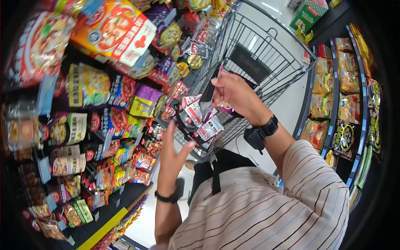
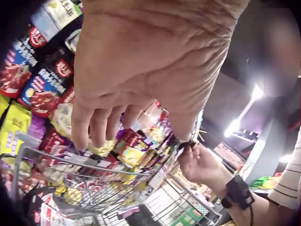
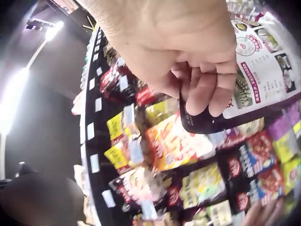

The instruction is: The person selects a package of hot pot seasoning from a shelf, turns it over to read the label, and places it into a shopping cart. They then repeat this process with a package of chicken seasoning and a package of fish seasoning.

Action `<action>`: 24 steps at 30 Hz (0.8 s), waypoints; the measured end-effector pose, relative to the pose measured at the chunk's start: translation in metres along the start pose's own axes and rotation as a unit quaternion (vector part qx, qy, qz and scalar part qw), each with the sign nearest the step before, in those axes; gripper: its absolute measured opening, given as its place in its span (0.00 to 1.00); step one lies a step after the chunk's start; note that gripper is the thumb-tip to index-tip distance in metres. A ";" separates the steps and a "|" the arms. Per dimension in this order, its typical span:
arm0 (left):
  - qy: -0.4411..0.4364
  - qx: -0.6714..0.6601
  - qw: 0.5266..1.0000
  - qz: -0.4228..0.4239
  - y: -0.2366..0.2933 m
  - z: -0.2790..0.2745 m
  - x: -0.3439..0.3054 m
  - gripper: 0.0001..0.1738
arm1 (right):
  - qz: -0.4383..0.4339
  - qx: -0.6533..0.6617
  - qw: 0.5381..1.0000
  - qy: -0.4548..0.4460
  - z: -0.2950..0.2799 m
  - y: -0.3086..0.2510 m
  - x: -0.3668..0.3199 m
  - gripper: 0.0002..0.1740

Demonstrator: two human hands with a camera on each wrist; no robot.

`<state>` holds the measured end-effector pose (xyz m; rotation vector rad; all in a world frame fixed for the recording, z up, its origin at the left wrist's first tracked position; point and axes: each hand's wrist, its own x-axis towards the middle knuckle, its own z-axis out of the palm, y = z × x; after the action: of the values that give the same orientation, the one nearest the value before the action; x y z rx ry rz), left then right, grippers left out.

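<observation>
My right hand [image 1: 235,92] pinches a flat, dark-edged food pouch [image 3: 261,70] by its corner, raised over the shopping cart. The right wrist view shows the pouch's white printed panel, with small food pictures on it; my thumb and curled fingers grip its black border. In the head view the pouch is seen nearly edge-on. My left hand [image 1: 170,156] holds nothing, its fingers extended and thumb spread, beside the cart's near end. Several black, white and red packets [image 1: 209,128] lie in the near end of the wire cart [image 1: 248,64].
Shelves on the left hold tightly packed food pouches, among them an orange-red package [image 1: 114,31] and a purple-yellow pouch [image 1: 146,101]. Across the aisle to the right stand more shelves with bagged goods [image 1: 321,106]. A green box [image 1: 309,16] stands beyond the cart.
</observation>
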<state>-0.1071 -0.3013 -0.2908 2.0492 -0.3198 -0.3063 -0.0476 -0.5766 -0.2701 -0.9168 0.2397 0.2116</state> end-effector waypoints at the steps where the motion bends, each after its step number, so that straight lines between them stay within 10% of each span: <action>1: 0.000 0.067 0.996 0.060 0.007 0.000 0.005 0.40 | -0.004 -0.003 1.000 -0.021 0.023 -0.001 -0.017 0.11; 4: 0.053 0.024 0.988 0.141 0.019 -0.008 0.005 0.38 | -0.008 -0.001 0.994 -0.113 0.086 -0.003 -0.052 0.12; 9: 0.125 -0.173 0.977 -0.016 0.015 -0.056 -0.044 0.34 | -0.050 -0.048 0.969 -0.236 0.173 0.012 -0.077 0.16; 17: 0.154 -0.549 0.821 -0.037 -0.031 -0.135 -0.114 0.37 | -0.178 -0.257 0.946 -0.086 0.182 0.068 -0.044 0.19; 24: 0.196 -0.579 0.791 -0.004 -0.043 -0.181 -0.157 0.37 | 0.044 -0.229 0.938 -0.255 0.235 0.129 -0.053 0.25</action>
<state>-0.1865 -0.0798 -0.2304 0.8384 0.1442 -0.0261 -0.1074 -0.3157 -0.2150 -1.2755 -0.2653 0.5962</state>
